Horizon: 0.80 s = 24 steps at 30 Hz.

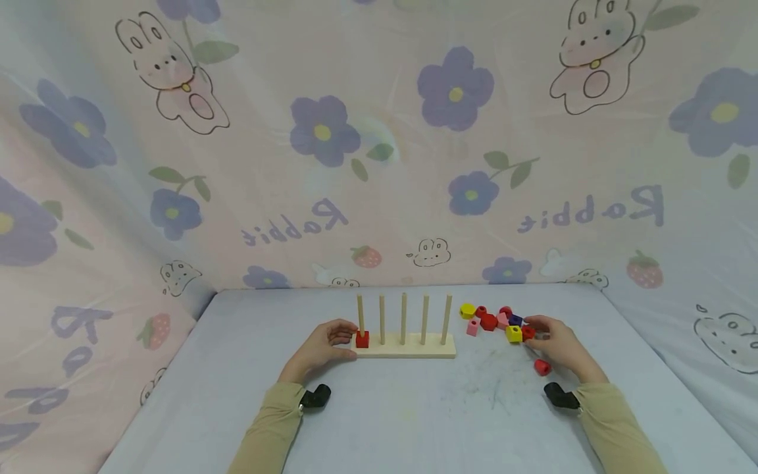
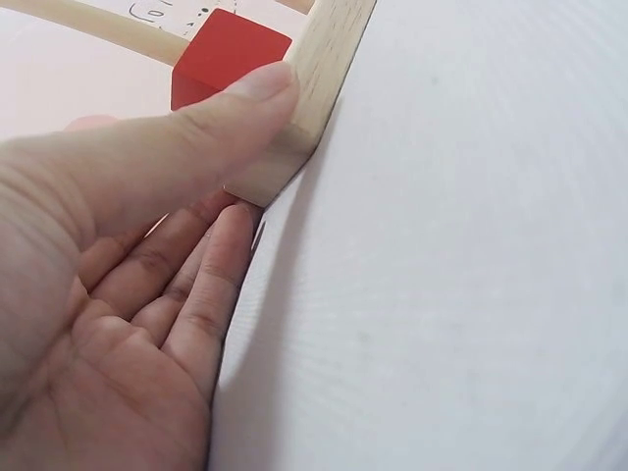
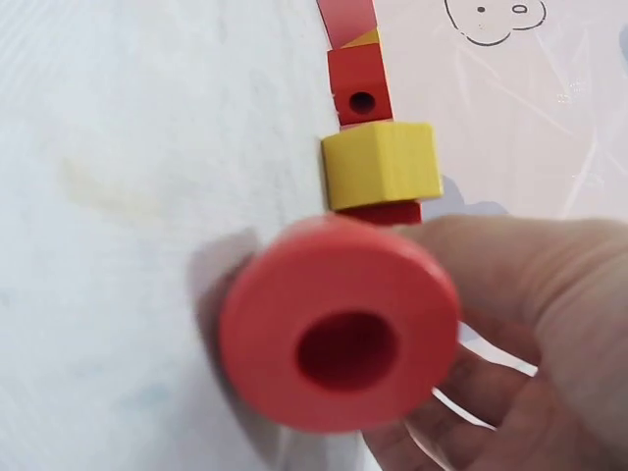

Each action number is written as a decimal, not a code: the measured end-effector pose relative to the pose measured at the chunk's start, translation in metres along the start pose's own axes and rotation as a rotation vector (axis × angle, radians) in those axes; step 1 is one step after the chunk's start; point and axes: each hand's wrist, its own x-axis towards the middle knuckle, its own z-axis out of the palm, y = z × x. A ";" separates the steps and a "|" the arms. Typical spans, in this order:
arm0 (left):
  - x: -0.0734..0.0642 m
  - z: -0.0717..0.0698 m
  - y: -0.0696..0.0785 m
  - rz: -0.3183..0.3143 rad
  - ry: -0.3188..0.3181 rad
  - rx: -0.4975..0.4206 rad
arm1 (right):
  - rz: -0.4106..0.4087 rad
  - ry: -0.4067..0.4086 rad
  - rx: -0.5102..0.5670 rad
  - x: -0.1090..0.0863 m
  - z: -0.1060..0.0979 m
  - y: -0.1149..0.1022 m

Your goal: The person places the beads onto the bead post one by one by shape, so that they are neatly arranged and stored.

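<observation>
A wooden peg stand (image 1: 408, 349) with several upright pegs rests on the table. A red cube bead (image 1: 362, 340) sits at the foot of its leftmost peg. My left hand (image 1: 324, 345) grips the stand's left end, the thumb (image 2: 260, 83) along the front edge and the fingers behind. At the right, my right hand (image 1: 556, 342) has thumb and fingers around a red bead (image 1: 528, 333) at the edge of the loose beads. A yellow cube bead (image 1: 514, 334) lies right beside it. Nearer the wrist lies a round red bead (image 1: 541, 367), large in the right wrist view.
Several loose beads lie right of the stand, among them a yellow one (image 1: 468, 311), a red one (image 1: 488, 322), a pink one (image 1: 473, 327) and a dark blue one (image 1: 516, 320). A printed curtain (image 1: 385, 197) hangs behind the white table (image 1: 403, 421).
</observation>
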 end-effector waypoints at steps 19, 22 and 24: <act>0.006 -0.002 -0.017 -0.021 0.029 0.044 | 0.029 0.057 -0.019 -0.004 -0.002 -0.004; 0.006 -0.002 -0.017 -0.013 0.031 0.044 | 0.000 0.075 -0.017 -0.005 -0.007 -0.009; 0.006 -0.001 -0.017 -0.013 0.029 0.046 | -0.018 0.090 -0.016 -0.007 -0.011 -0.014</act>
